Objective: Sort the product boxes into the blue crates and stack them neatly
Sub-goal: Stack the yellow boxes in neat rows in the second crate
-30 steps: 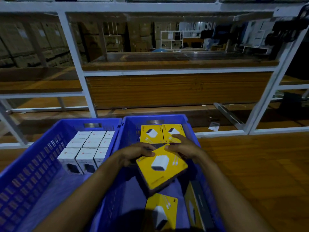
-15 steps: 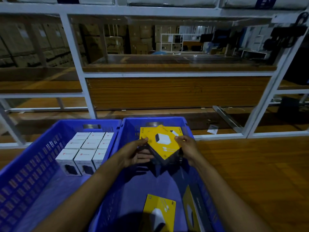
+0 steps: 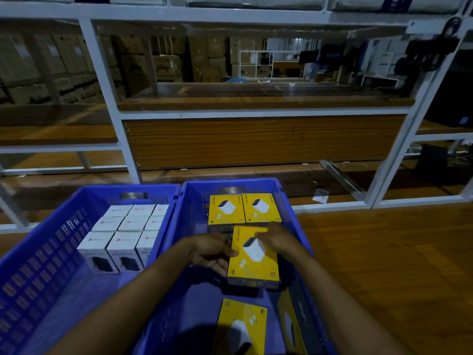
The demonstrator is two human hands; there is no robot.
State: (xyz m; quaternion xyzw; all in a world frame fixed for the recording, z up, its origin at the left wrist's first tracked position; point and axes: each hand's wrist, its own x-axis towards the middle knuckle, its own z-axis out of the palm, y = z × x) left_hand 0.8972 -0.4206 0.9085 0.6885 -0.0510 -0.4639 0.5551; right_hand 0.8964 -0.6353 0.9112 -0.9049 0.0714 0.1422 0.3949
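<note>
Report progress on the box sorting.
Done: white boxes fill rows in the left crate; two yellow boxes sit side by side at the right crate's far end. In hand: left hand and right hand hold a third yellow box beside those. Left: a flat box and an on-edge box, loose.

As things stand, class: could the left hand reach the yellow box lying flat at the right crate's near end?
Probably yes, once freed: the left hand holds another yellow box, but the flat box lies just nearer, uncovered, with bare crate floor between.
</note>
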